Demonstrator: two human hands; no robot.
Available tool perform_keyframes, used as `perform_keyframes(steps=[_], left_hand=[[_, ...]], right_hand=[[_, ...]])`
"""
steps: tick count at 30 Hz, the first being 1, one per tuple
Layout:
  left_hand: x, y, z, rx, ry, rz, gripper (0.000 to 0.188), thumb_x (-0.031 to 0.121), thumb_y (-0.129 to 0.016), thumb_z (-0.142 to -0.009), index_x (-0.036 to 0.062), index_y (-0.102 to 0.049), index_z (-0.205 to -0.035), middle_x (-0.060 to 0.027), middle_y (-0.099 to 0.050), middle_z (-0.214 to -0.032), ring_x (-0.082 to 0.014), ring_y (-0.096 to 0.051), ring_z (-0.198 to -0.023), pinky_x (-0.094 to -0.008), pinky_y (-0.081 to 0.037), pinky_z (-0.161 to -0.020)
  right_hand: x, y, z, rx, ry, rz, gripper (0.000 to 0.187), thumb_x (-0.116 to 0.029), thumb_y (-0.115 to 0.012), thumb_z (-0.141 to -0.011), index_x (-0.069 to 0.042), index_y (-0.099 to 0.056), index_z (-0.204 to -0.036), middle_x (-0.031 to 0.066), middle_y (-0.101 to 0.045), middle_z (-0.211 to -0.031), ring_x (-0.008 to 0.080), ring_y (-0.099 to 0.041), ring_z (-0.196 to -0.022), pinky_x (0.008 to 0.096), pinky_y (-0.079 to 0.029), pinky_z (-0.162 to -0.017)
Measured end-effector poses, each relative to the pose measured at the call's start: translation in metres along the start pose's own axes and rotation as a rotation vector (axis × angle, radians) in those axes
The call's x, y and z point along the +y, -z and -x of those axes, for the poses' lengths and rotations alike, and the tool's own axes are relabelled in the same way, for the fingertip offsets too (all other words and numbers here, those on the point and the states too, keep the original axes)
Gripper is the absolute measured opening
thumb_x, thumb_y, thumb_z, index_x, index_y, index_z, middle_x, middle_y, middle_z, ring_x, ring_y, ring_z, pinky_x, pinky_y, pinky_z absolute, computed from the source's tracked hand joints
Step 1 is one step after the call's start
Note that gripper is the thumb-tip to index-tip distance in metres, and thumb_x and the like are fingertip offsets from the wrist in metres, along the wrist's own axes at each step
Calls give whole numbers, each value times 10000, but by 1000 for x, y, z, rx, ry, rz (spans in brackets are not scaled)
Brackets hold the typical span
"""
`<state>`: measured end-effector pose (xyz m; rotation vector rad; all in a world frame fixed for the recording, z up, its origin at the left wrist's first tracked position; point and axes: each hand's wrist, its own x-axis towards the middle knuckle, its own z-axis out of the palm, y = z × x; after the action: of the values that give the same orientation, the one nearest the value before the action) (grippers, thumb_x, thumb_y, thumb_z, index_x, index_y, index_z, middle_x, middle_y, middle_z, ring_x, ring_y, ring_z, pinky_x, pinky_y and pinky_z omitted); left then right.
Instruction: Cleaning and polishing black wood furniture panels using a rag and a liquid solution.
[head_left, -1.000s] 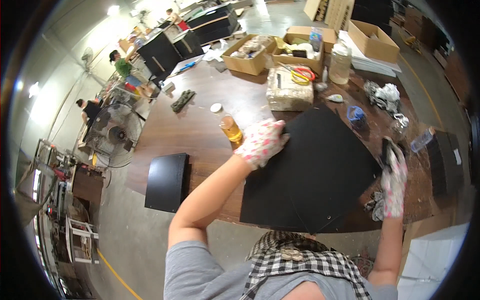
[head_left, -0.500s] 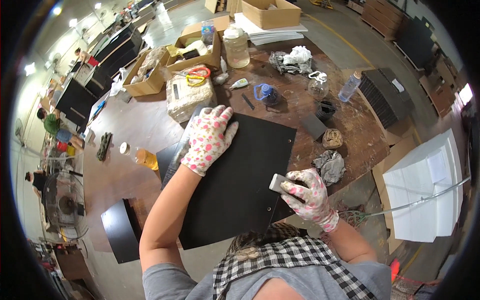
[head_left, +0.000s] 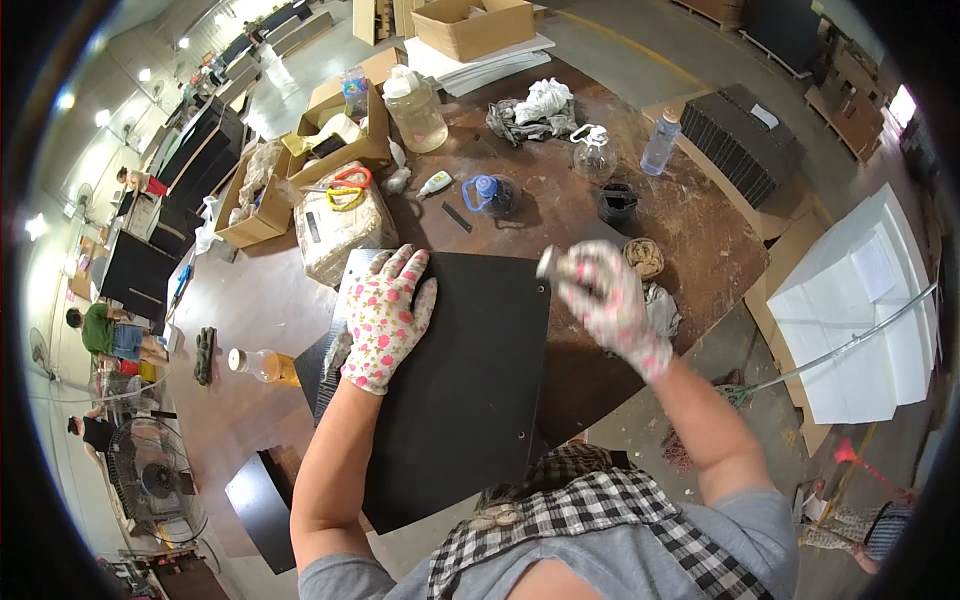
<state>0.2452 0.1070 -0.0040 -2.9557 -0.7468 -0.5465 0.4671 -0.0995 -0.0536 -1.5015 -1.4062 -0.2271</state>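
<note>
A black flat panel (head_left: 460, 390) with a small hole near each end of its right edge lies before me, its near end reaching past the table edge. My left hand (head_left: 388, 322), in a white floral glove, rests flat on the panel's left part with fingers stretched out. A crumpled grey cloth or similar piece (head_left: 338, 350) shows beside that palm. At the panel's far right corner my right hand (head_left: 612, 300), gloved alike and smeared by motion, grips a small pale block (head_left: 547, 262). Whether the block touches the panel edge, I cannot tell.
Beyond the panel stand a wrapped bundle (head_left: 340, 235) with scissors (head_left: 348, 190), a blue-topped bottle (head_left: 490, 196) and a black cup (head_left: 617, 204). A tape roll (head_left: 643, 258) sits right of my right hand. An amber bottle (head_left: 268, 366) lies left.
My right hand has moved away from me along the panel's right edge with the block, from the near hole to the far corner. The left hand stays on the panel. The view has shifted.
</note>
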Motion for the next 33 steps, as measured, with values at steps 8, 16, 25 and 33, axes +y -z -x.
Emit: perform_keyframes(steps=[8, 16, 25, 33], left_hand=[[-1, -1, 0, 36, -9, 11, 353, 234, -662, -937, 81, -707, -1251, -139, -676, -1298, -343, -618, -1184, -451, -495, -1010], [-1, -3, 2, 65, -6, -4, 343, 258, -641, -950, 79, -700, -1237, -141, -665, -1310, -351, -606, -1208, -442, -489, -1024], [-4, -8, 2, 77, -22, -24, 324, 251, -596, -981, 92, -707, -1240, -108, -677, -1301, -322, -632, -1174, -431, -501, -1003], [-13, -21, 1, 116, -26, -44, 326, 296, -586, -980, 102, -722, -1204, -100, -687, -1289, -312, -633, -1176, -441, -511, -982]], right_hand=[[40, -8, 16, -15, -108, -95, 280, -72, -830, -801, -58, -735, -1064, 104, -669, -1108, 300, -654, -1042, 399, -545, -868], [-60, 20, 38, -181, 319, -313, 417, -96, -886, -696, -91, -725, -1080, 104, -676, -1131, 320, -662, -975, 436, -565, -815], [-99, 19, 75, -262, 228, -313, 412, -175, -883, -726, -122, -735, -1106, 110, -691, -1158, 297, -672, -1012, 463, -547, -843], [-125, 22, 96, -266, 220, -196, 388, -149, -865, -724, -130, -739, -1091, 71, -690, -1149, 278, -655, -970, 431, -550, -794]])
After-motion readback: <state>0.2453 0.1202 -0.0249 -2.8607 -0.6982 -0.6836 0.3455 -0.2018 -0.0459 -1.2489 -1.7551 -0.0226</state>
